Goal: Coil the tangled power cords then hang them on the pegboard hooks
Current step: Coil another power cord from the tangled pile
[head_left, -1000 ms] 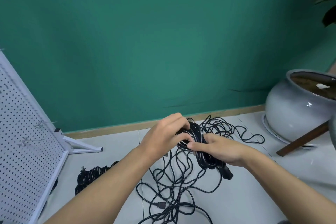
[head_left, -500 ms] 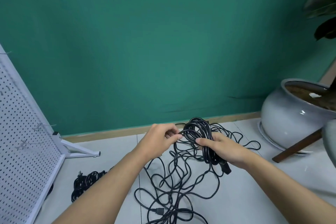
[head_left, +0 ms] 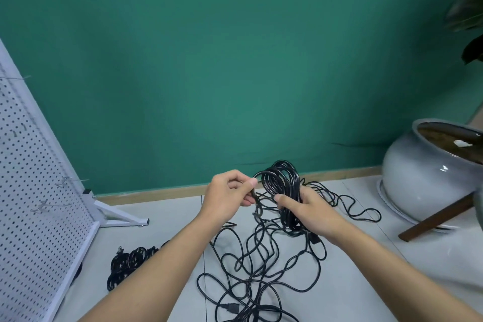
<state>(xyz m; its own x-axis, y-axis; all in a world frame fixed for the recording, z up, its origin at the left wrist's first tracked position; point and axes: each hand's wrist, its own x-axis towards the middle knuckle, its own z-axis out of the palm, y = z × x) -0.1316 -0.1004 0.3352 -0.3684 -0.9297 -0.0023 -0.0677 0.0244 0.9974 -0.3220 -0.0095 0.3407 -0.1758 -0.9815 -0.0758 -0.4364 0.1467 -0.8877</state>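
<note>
Right hand [head_left: 311, 210] has its fingers wrapped round the half-made coil [head_left: 281, 180], held up over the floor [head_left: 167, 209] near its back edge by the wall. Left hand [head_left: 227, 197] pinches one strand between thumb and forefinger, ready to lay the next loop.

My worry is that the loose tangle [head_left: 261, 256] underneath is crossed all over itself. Pulling slack could cinch a knot or snag the plug [head_left: 231, 307]. Loops might also slip off if that right grip eases. The pegboard [head_left: 31, 191] is at the floor's left edge, with nothing on the hooks [head_left: 65, 181] that I can see.
</note>
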